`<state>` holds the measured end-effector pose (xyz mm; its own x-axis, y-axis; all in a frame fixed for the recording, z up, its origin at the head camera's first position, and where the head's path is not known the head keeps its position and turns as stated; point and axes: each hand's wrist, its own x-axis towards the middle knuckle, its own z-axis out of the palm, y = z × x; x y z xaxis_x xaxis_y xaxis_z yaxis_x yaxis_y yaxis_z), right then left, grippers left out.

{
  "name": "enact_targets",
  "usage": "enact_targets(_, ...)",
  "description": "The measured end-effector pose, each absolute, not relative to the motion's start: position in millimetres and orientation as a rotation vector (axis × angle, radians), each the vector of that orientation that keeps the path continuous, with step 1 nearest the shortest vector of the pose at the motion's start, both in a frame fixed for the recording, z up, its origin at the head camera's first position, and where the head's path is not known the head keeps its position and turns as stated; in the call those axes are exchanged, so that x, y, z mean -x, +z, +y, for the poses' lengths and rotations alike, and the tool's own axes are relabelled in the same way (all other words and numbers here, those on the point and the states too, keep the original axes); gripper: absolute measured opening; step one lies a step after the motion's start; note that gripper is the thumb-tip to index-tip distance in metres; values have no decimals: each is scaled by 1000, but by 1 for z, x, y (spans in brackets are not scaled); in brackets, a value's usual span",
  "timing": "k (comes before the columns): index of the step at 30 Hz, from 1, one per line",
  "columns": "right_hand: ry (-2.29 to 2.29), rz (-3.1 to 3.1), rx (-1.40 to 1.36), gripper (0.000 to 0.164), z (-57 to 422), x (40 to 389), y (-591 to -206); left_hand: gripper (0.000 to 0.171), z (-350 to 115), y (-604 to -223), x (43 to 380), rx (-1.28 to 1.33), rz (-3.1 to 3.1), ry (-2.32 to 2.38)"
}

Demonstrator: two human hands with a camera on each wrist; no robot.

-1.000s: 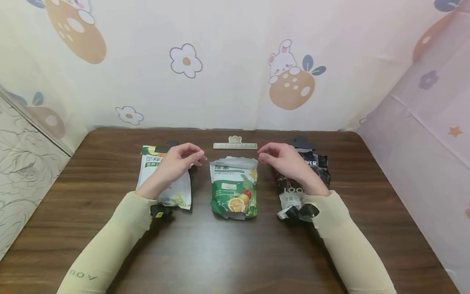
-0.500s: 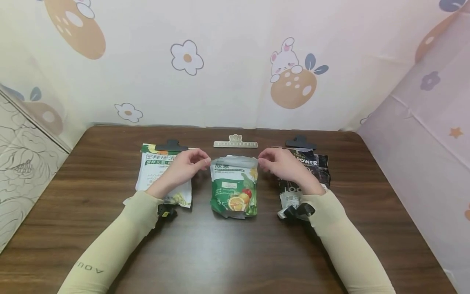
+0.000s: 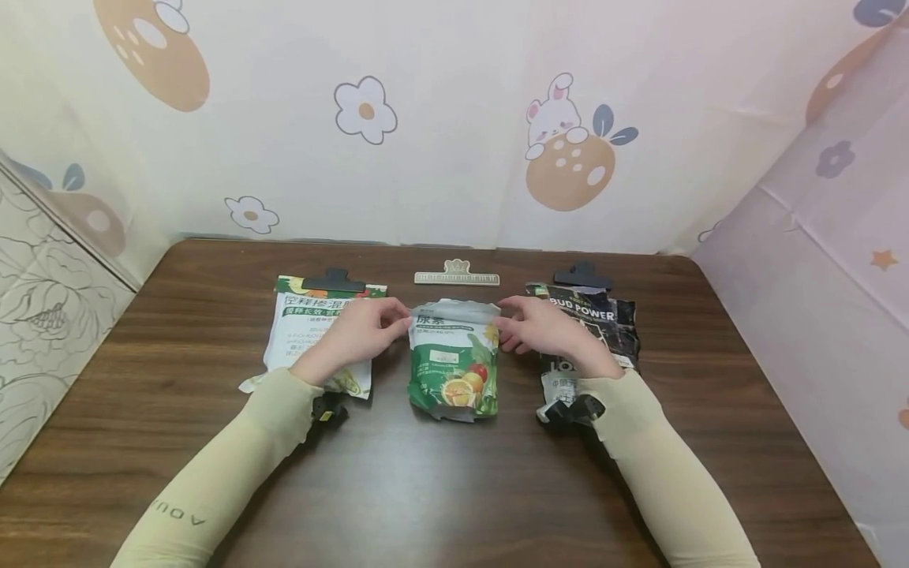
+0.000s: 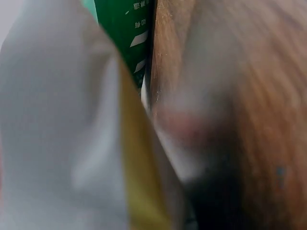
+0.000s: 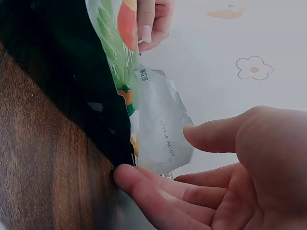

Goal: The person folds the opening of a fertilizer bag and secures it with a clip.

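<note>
A green and white pouch (image 3: pixel 453 363), printed with fruit and vegetables, lies on the table between the two hands. Its silvery upper strip (image 5: pixel 163 120) shows in the right wrist view. At the pouch's upper left corner is the left hand (image 3: pixel 369 327), its fingertips right at the edge. The right hand (image 3: pixel 543 323) is at the opposite upper corner. Its fingers (image 5: pixel 158 191) lie along the side edge while its thumb (image 5: pixel 216 134) stands apart from them. In the left wrist view, a blurred pale pouch (image 4: pixel 62 124) covers much of the scene.
Behind the middle pouch lies a pale gold ruler-like clip (image 3: pixel 457 278). A white pouch (image 3: pixel 305 331) with a black clip (image 3: pixel 335 281) lies left, under the left forearm. On the right lies a black pouch (image 3: pixel 621 323), another black clip (image 3: pixel 582 275) by its top. A patterned curtain (image 3: pixel 440 173) backs the table.
Both hands have come nearer the middle pouch, from just beyond its top down to its upper side edges. The pouch itself stays in place.
</note>
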<state>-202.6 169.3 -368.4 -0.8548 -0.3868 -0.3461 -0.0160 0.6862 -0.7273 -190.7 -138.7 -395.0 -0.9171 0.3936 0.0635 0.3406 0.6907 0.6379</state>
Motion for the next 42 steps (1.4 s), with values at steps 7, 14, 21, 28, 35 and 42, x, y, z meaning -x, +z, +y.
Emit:
enact_targets(7, -1199, 2283, 198, 59, 171, 205, -370, 23, -136, -391, 188, -561, 2740, 1107)
enact_targets(14, -1320, 2193, 143, 57, 173, 205, -367, 33, -138, -390, 189, -445, 2592, 1287)
enact_targets(21, -1411, 2210, 118, 40, 175, 205, -364, 51, -135, -376, 184, -245, 2373, 1552)
enact_targets(28, -1444, 2261, 168, 31, 174, 201, -356, 47, -135, -370, 180, -199, 2298, 1687)
enact_targets(35, -1466, 2269, 198, 26, 171, 198, -353, 27, -135, -375, 182, -182, 2291, 1797)
enact_targets(42, -1453, 2288, 283, 15, 167, 191, -344, 17, -134, -374, 180, -193, 2381, 1834)
